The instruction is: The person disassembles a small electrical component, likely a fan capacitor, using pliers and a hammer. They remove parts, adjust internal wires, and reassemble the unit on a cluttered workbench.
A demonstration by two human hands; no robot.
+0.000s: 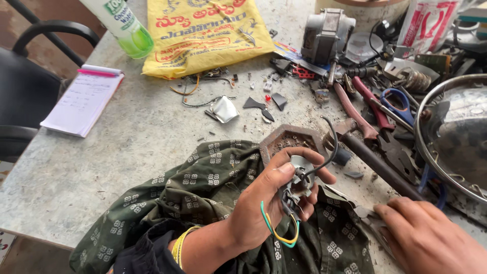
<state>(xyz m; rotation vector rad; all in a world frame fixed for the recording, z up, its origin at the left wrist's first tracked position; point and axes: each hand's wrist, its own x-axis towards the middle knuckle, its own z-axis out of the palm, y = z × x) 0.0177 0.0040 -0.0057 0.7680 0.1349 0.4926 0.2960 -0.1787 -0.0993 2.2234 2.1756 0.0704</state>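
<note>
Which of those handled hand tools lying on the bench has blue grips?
The scissors, lying to the right of the red-handled pliers, have blue loop grips. The pliers' handles are red or pink, and the hammer has a dark handle.

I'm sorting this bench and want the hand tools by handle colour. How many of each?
Red-handled pliers: 1
Blue-handled scissors: 1
Dark-handled hammer: 1
Total: 3

The left hand holds a small grey wired part; the right hand rests on the table.
</note>
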